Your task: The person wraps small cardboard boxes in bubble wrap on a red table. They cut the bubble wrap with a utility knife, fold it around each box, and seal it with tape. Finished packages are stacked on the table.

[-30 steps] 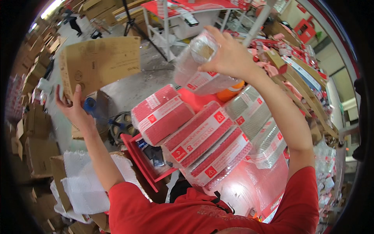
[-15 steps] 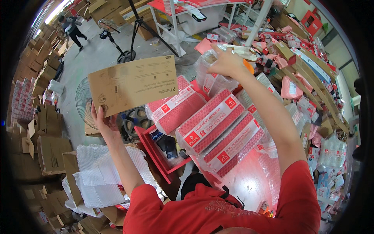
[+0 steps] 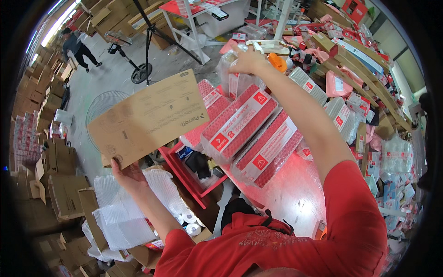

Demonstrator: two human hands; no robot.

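My left hand (image 3: 128, 174) grips the lower left corner of a flat brown cardboard carton (image 3: 152, 117), which is held up tilted to the left of the table. At the table's far end my right hand (image 3: 251, 62) closes on the top of a clear bubble-wrapped package (image 3: 236, 83). Its fingertips are partly hidden behind the hand. Between my arms lie long packages in pink bubble wrap with red-and-white tape: a middle package (image 3: 240, 122), a nearer package (image 3: 267, 147) and one partly covered by the carton (image 3: 210, 99).
A red drawer (image 3: 196, 184) stands open under the table (image 3: 295, 198), with dark items inside. Bubble wrap (image 3: 122, 212) spills from a carton at lower left. Wrapped goods pile up on the right. A tripod (image 3: 148, 41), a fan (image 3: 104, 108) and a walking person (image 3: 78, 48) are beyond.
The carton has tipped further, its left end now lower. My right hand stays on the clear package. The person in the background has turned and come nearer, and the view has shifted slightly.
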